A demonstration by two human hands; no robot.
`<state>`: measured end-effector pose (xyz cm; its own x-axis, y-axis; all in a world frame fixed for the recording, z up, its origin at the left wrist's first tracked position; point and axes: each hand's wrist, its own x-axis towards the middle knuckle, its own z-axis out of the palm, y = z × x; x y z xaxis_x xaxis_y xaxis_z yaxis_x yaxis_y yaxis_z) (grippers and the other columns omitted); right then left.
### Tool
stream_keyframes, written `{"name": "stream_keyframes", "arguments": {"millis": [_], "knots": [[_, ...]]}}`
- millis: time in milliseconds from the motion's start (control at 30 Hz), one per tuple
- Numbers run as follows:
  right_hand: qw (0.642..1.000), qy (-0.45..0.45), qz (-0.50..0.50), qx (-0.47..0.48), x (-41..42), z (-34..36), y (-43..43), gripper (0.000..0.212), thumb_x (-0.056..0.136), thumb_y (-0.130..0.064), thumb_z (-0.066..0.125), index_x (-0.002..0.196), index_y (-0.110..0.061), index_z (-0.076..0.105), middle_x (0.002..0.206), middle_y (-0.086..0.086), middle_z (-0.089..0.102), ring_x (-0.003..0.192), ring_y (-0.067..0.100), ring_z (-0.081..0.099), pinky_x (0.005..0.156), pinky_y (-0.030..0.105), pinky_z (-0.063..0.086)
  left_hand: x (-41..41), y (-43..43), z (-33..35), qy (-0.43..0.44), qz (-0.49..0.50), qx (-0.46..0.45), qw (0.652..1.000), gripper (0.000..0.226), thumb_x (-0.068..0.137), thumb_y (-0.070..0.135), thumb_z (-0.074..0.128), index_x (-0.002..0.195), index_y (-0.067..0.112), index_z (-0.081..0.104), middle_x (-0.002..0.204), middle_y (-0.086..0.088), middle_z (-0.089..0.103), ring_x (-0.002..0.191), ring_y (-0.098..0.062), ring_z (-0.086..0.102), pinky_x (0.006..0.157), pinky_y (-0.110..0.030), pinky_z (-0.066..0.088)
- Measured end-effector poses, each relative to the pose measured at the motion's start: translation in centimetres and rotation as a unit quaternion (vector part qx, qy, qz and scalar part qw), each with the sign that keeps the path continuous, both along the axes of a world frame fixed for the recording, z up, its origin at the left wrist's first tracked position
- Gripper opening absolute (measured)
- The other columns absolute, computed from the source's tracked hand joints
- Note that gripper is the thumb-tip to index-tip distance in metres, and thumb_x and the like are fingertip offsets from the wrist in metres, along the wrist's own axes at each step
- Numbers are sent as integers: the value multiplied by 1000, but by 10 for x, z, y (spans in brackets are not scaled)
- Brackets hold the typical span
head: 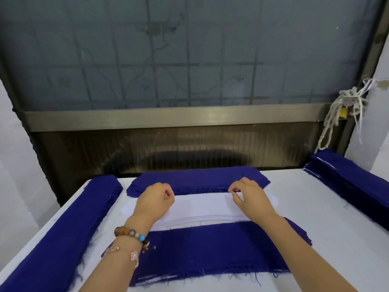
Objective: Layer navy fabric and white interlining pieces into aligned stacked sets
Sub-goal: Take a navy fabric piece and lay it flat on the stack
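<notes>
Fingers (pixel 232 189) of the right hand (pixel 250 199) pinch the interlining (pixel 200 207) edge, left hand (pixel 154 200) curled, grip unclear; one set (pixel 200 249) looks started, navy piles (pixel 63 228) remain.

On the bench (pixel 315 207), three piles lie one behind another across the middle. The near fabric pile (pixel 210 249) is closest to the person. The interlining pile (pixel 200 205) is just behind it, and the far fabric pile (pixel 200 180) is behind that, at the bench's back edge. A long left fabric stack (pixel 63 228) runs along the left edge, and a right fabric stack (pixel 347 182) runs along the right edge. The left hand (pixel 154 200) is over the interlining pile's left part. The right hand (pixel 248 196) is at its far edge, toward the right. Behind the bench stands a rail (pixel 168 119), with a cord bundle (pixel 341 114) hanging at its right end.
</notes>
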<state>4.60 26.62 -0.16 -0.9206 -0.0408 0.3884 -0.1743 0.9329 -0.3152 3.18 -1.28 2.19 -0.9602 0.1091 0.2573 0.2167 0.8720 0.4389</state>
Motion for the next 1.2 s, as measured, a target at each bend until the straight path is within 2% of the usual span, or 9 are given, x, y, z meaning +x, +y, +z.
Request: {"name": "stream_keyframes", "arguments": {"millis": [133,267,400,567,667,733,900,1067,1200], "knots": [[999,-11,29,-20,-42,-5,-20,35,98,-21,51,132,-27,53,132,-8,52,120,10,45,101,23,40,-40,31,-6,53,-12,-51,997,33,96,16,50,128,23,57,127,4,55,117,-16,49,96,-33,45],[997,-17,74,-34,-86,-6,-40,35,100,-18,45,134,-23,51,133,-5,51,121,12,44,100,24,40,-75,60,-15,26,-54,-79,995,39,100,18,43,138,22,48,139,3,49,125,-18,45,103,-34,40],[997,-9,79,16,-116,-18,-46,28,101,-23,43,126,-23,55,126,-6,52,113,13,46,96,24,41,-93,74,-29,42,-24,-59,997,30,101,23,42,127,20,57,125,1,57,114,-16,53,92,-30,47],[998,-16,57,26,-140,-14,-46,16,98,-24,50,110,-23,60,109,-4,57,98,16,57,84,31,51,-112,86,-24,68,27,-93,993,19,100,28,47,111,16,57,108,-2,60,96,-19,57,78,-31,49],[998,-20,19,55,-145,-16,-52,23,98,-26,51,120,-23,55,113,-1,55,97,18,58,75,28,49,-121,94,-25,76,42,-92,992,19,99,28,49,113,16,57,109,-2,59,97,-19,57,75,-29,46],[997,-4,-9,70,-145,-22,-55,26,99,-29,47,124,-23,51,117,0,53,100,18,55,71,26,45,-123,97,-33,90,52,-82,991,20,100,28,49,114,17,58,111,-1,58,99,-17,55,76,-29,46],[999,19,-32,34,-144,-32,-56,22,99,-33,45,118,-23,49,118,-2,51,101,14,52,76,23,45,-124,92,-49,115,63,-27,991,19,97,35,53,113,26,57,111,4,53,100,-12,48,81,-26,46],[999,16,-40,32,-144,-30,-57,13,99,-29,47,108,-21,50,113,0,51,96,15,49,72,23,43,-123,89,-51,121,41,-43,991,10,97,39,51,101,30,50,105,7,47,96,-10,40,81,-24,34],[999,13,-34,37,-143,-28,-58,12,99,-25,47,108,-19,51,113,1,49,98,15,47,70,23,41,-124,89,-50,117,20,-40,992,9,97,39,50,94,30,49,104,11,48,101,-10,42,85,-26,32]]}}
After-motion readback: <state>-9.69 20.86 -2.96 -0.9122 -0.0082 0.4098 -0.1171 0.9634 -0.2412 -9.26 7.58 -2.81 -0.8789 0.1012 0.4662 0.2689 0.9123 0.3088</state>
